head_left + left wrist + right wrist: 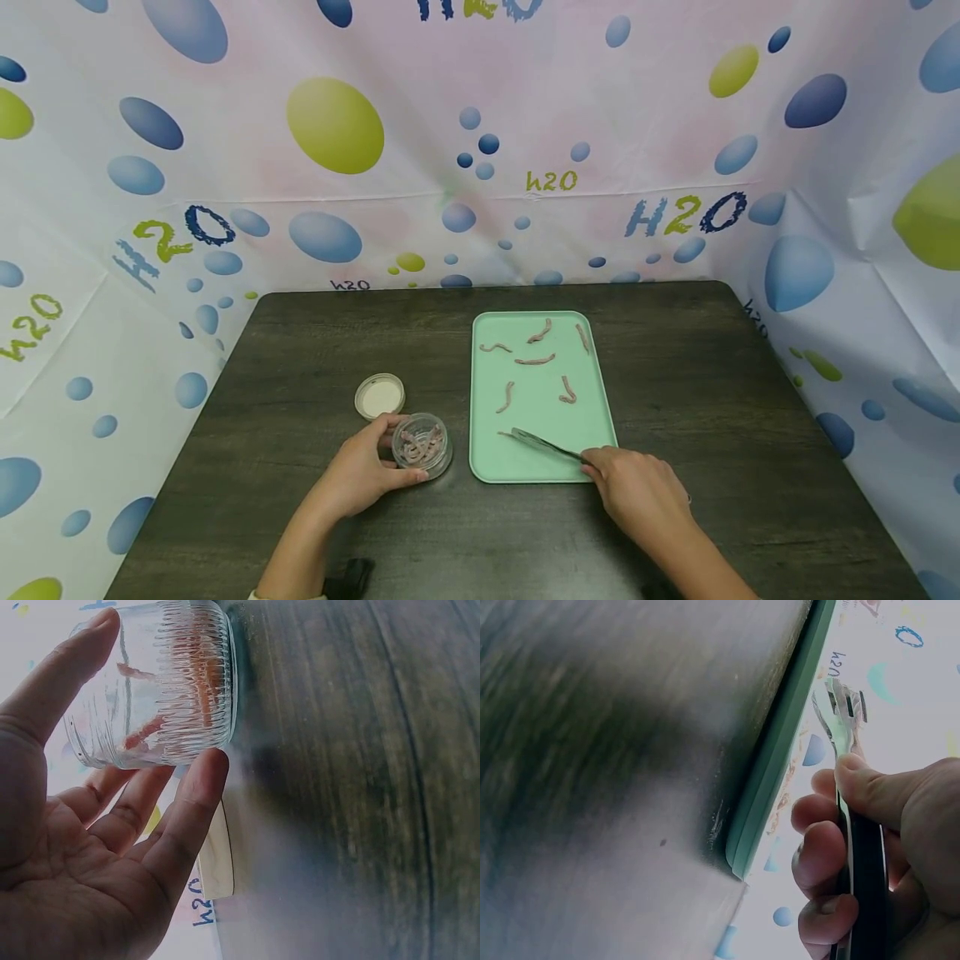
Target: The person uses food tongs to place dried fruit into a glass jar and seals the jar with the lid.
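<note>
My left hand [367, 471] holds a small clear glass jar [422, 446], thumb on its near side and fingers on the far side. Ribbed glass shows in the left wrist view, with several pinkish worms [199, 671] inside. My right hand [637, 492] grips dark-handled metal tongs [551, 443] over the near part of a light green tray [540, 462]. Their slotted metal end [844, 712] shows in the right wrist view. A bit of a worm [502, 432] shows at the tongs' tip. Several more worms, such as a curved one [567, 390], lie spread over the tray.
A round pale lid [379, 396] lies just behind the jar, close to my left fingers. Everything stands on a dark wood-grain table [345, 333]. A white sheet [420, 158] with blue and green dots hangs behind and at both sides.
</note>
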The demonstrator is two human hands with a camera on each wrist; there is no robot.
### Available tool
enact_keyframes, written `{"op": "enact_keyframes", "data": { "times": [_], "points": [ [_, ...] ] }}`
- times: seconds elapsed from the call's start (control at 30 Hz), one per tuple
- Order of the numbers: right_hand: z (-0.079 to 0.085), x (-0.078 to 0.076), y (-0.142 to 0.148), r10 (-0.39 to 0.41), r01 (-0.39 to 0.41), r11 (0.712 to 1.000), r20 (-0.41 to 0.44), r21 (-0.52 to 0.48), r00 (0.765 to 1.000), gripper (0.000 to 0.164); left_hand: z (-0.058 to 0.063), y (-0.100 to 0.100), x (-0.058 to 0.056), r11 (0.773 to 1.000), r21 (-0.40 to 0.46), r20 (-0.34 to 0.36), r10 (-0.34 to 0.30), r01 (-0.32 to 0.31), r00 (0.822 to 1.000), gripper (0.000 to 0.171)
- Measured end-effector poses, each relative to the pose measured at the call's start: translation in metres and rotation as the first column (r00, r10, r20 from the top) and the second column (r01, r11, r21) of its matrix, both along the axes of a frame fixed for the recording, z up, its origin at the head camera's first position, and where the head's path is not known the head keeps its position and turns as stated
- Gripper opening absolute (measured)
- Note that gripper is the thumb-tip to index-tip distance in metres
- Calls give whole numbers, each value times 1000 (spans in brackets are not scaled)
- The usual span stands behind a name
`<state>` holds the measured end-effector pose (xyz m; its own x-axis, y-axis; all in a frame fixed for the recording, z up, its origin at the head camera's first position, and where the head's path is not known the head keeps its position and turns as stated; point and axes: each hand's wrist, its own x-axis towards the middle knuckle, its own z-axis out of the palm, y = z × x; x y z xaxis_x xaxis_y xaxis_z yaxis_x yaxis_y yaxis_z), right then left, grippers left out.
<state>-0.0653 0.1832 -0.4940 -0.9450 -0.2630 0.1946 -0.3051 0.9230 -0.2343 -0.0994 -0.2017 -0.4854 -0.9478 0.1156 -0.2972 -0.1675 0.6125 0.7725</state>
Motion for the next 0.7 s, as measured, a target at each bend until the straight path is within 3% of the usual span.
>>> {"op": "enact_keyframes", "data": {
  "times": [0.43, 0.7],
  "points": [
    [2, -5, -8, 8, -11, 1000, -117, -22, 993, 13, 0, -1, 0, 1000, 9, 8, 4, -5, 1000, 89],
    [14, -10, -24, 21, -26, 999, -163, -32, 986, 12, 1, -1, 1, 1000, 22, 10, 5, -5, 1000, 88]
  ]
}}
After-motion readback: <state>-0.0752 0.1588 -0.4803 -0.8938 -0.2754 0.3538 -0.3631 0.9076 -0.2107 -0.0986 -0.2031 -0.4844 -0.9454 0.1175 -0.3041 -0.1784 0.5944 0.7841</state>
